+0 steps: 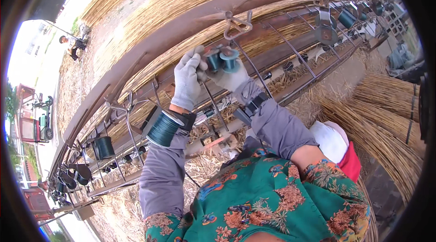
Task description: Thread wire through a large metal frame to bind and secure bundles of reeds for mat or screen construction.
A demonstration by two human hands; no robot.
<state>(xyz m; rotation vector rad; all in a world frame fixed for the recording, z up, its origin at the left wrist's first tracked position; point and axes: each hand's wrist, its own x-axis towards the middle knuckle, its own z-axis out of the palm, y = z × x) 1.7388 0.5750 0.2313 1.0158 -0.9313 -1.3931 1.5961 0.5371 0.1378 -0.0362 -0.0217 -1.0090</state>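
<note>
Both my hands wear pale work gloves and meet above the rusty metal frame. My right hand (232,77) holds a small spool of dark green thread or wire (230,63) with a flanged end. A second green-wound spool (212,59) sits against it, slightly blurred. Curled close beside that spool is my left hand (187,76), its fingers bent and fingertips near the spool's edge; what they pinch is hidden. Under my left wrist, a larger spool of dark green strand (164,128) with a pale rim is mounted on the frame.
The long curved metal frame (181,23) carries rods, hooks and more spools, such as a dark spool (103,147) on the left. Reed matting (136,44) stretches beyond it. Reed bundles (386,128) lie at right. A person (74,46) crouches far left, near a red-and-green vehicle (34,115).
</note>
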